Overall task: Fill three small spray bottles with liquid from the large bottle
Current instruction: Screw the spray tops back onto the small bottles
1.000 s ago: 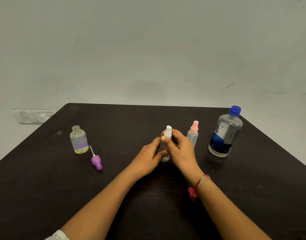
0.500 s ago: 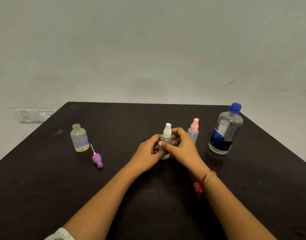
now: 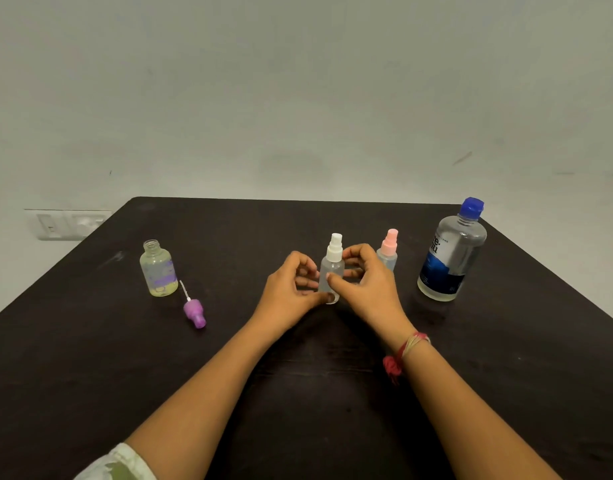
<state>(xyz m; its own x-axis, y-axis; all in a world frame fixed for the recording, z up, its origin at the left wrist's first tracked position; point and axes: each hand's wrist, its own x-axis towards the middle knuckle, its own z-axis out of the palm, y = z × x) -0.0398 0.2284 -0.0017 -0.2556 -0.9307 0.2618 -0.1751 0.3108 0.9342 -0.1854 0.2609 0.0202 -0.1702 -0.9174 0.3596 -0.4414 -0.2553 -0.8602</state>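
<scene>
Nearest the camera, two bare forearms reach up the dark table (image 3: pixel 90 375), a red and pale thread (image 3: pixel 407 351) tied round the right wrist. They meet on the white-capped spray bottle (image 3: pixel 332 268), which stands upright mid-table with its long axis vertical and serves as the marker for everything else. The left hand (image 3: pixel 287 289) sits at its left, thumb laid against the foot of the bottle and fingers curled close to its side; whether those fingers touch it I cannot tell. The right hand (image 3: pixel 367 282) sits at its right, thumb on the front of the body and fingers curled round behind, so the bottle is pinched between the two hands. Its white spray head rises free just above both sets of fingers, which probably matters most if the head must come off for filling. Left of this bottle and a little nearer lies a purple spray head (image 3: pixel 194 311) on its side, and just beyond that an open small bottle (image 3: pixel 158 268) stands capless. Just behind and right is a pink-capped spray bottle (image 3: pixel 388 252). Further right stands the large bottle (image 3: pixel 452 258), blue cap on, closer to the right hand. Far left, a wall socket (image 3: pixel 66 223).
</scene>
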